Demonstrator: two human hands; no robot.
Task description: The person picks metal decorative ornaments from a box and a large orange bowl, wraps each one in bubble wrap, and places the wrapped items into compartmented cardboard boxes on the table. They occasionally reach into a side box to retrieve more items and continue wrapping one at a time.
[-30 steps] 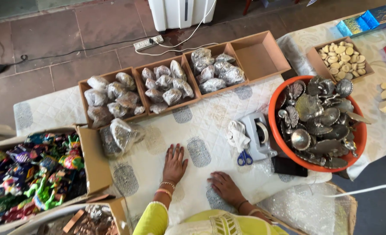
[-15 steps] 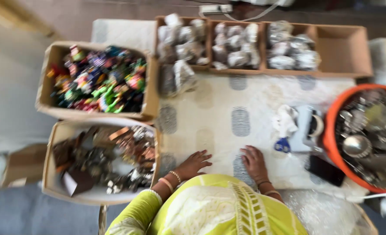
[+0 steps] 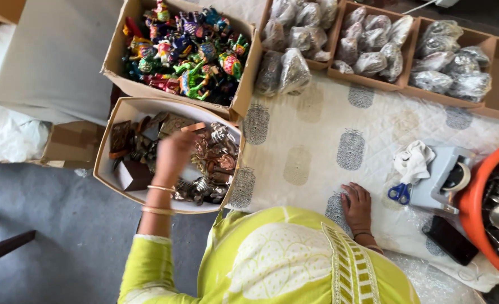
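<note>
My left hand [image 3: 173, 153] reaches out over a white-walled cardboard box [image 3: 110, 147] full of small brass and copper-coloured metal pieces [image 3: 213, 163]. Its fingers dip among them, and I see only the back of the hand, so a grip is not visible. Two gold bangles sit on that wrist. My right hand [image 3: 356, 205] lies flat on the white patterned cloth [image 3: 311, 141], fingers spread, holding nothing. It rests just left of blue-handled scissors [image 3: 399, 193].
A box of bright painted figurines [image 3: 187, 48] stands beyond the metal-piece box. Cardboard trays of plastic-wrapped items [image 3: 373, 45] line the far edge. At right are a grey tape dispenser [image 3: 444, 177], a white rag [image 3: 414, 160], a black phone [image 3: 451, 239] and an orange tub [image 3: 472, 205] of metalware.
My left hand has lifted off the cloth and moved left into the box of metal pieces. The view has swung left and closer. My right hand stays flat on the cloth.
</note>
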